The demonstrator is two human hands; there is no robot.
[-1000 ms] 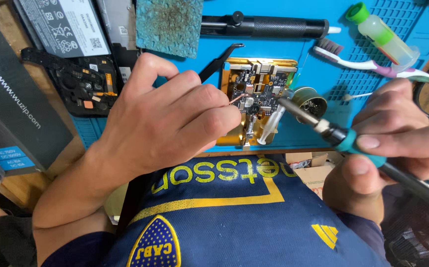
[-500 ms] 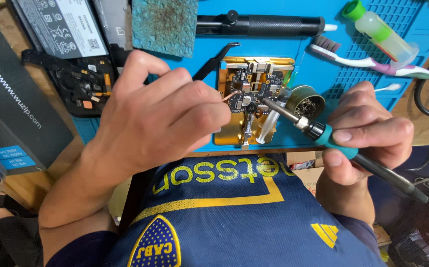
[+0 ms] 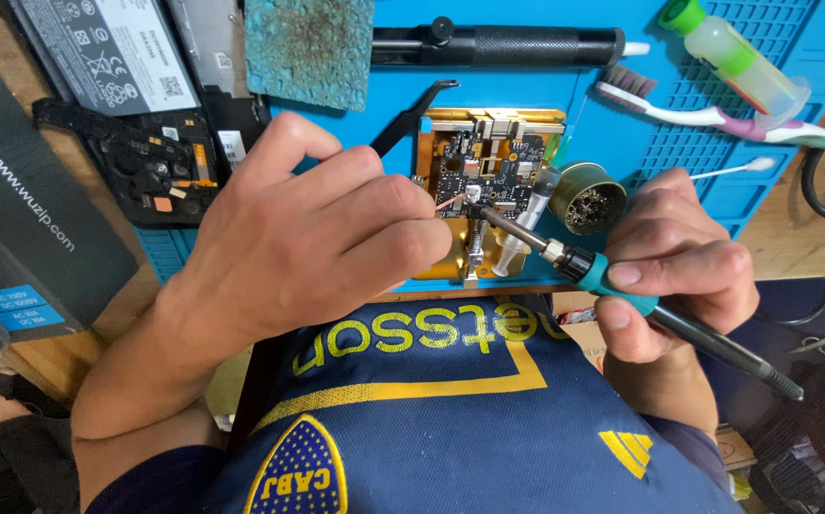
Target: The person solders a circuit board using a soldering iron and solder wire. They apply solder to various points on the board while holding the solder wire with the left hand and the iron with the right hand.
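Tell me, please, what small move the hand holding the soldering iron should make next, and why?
Probably a slight lowering of the tip. The right hand holds the soldering iron with its tip at the circuit board in the gold clamp, while the left hand holds a thin copper strand right beside it.

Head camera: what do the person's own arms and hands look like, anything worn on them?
Both are bare: the left hand and right hand have no gloves, rings or watch that show. The forearms are uncovered, with no sleeves reaching them in view. Below them is a dark blue jersey with yellow lettering, a yellow stripe and a round crest.
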